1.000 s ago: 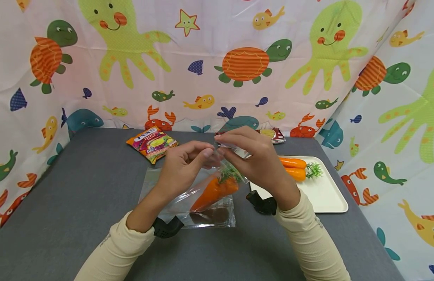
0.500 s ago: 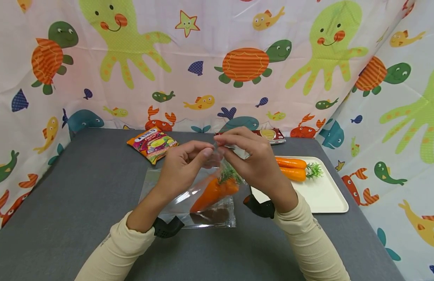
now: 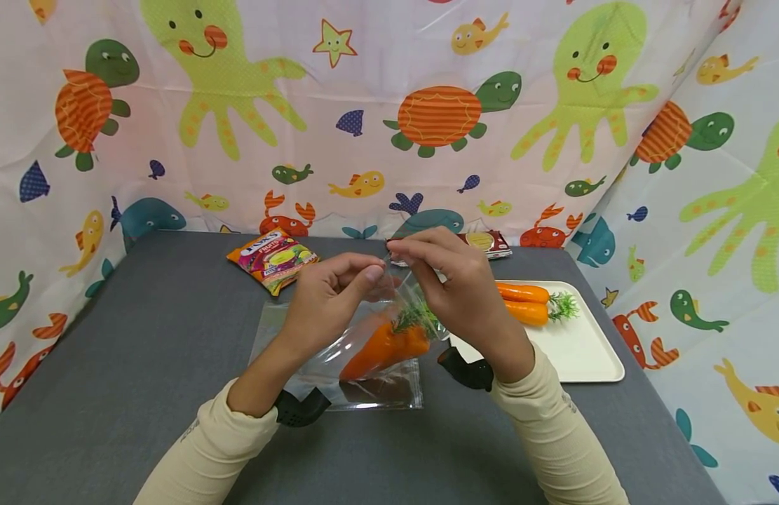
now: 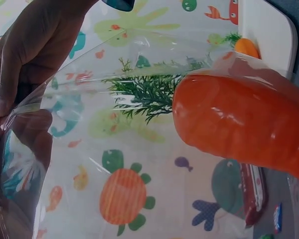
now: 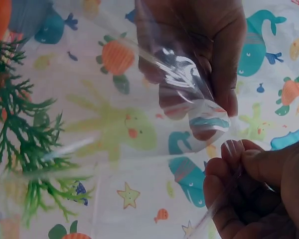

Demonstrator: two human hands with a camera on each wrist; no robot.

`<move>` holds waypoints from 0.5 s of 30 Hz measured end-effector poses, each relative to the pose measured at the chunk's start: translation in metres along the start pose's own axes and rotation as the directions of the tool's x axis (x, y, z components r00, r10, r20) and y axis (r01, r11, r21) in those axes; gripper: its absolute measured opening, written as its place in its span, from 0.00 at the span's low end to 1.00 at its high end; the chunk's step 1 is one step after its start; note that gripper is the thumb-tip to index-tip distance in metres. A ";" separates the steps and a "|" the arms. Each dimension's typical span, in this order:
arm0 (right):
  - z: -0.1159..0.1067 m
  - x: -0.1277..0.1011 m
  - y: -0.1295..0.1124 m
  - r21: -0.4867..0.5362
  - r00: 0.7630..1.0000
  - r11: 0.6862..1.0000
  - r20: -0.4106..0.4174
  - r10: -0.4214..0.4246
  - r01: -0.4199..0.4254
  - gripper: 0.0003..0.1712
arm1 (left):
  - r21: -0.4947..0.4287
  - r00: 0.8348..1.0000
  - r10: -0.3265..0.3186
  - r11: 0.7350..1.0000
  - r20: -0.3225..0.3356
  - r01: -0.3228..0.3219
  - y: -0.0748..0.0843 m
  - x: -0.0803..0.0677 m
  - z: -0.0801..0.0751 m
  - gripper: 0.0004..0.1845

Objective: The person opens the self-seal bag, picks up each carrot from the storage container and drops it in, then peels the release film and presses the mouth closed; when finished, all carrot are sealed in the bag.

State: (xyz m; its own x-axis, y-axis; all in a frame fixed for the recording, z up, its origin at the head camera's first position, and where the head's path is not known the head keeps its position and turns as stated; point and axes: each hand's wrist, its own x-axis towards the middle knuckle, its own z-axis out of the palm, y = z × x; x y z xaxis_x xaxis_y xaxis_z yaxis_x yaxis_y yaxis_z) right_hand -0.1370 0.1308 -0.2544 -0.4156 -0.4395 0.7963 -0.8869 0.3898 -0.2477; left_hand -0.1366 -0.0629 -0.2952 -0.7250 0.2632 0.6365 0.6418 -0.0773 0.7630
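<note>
A clear plastic bag [image 4: 104, 99] hangs tilted between my two hands, with an orange carrot [image 3: 389, 345] and its green leafy top [image 5: 25, 129] inside it. My left hand [image 3: 329, 294] pinches the bag's upper edge between thumb and forefinger. Just to the right, my right hand [image 3: 458, 287] pinches the same edge, and its fingertips come close to the left ones. From the right wrist, the right thumb and fingers [image 5: 231, 164] show with film between them. Under the carrot, a flat clear plastic sheet or bag [image 3: 395, 402] lies on the grey table [image 3: 174, 337].
A cream tray [image 3: 591, 351] with two orange carrots [image 3: 526, 303] stands on the right. Toward the back lie an orange and purple Fox's candy packet [image 3: 275, 258] and a dark red packet [image 3: 490, 243], partly behind my right hand. A sea-animal curtain [image 3: 364, 91] hangs around the table.
The right fingers have shifted slightly along the bag's edge, and the film below them now spreads wider. The left hand keeps its place; the carrot stays nearly still.
</note>
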 end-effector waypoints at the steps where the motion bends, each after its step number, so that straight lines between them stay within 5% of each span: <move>1: 0.000 0.000 0.000 -0.008 1.000 1.000 0.002 -0.011 0.011 0.16 | 0.012 1.000 -0.003 1.000 -0.002 0.003 0.000 0.000 0.000 0.07; 15: 0.000 -0.001 0.002 -0.098 0.999 0.994 0.004 -0.042 0.043 0.14 | 0.033 1.000 -0.010 0.999 -0.007 0.010 0.002 -0.001 0.000 0.07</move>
State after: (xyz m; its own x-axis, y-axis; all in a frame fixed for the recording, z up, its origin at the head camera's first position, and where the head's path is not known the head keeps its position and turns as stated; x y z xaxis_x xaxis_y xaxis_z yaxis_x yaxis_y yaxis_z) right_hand -0.1380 0.1320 -0.2557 -0.3785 -0.4591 0.8037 -0.8799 0.4480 -0.1585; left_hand -0.1348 -0.0629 -0.2942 -0.7333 0.2569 0.6295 0.6422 -0.0423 0.7654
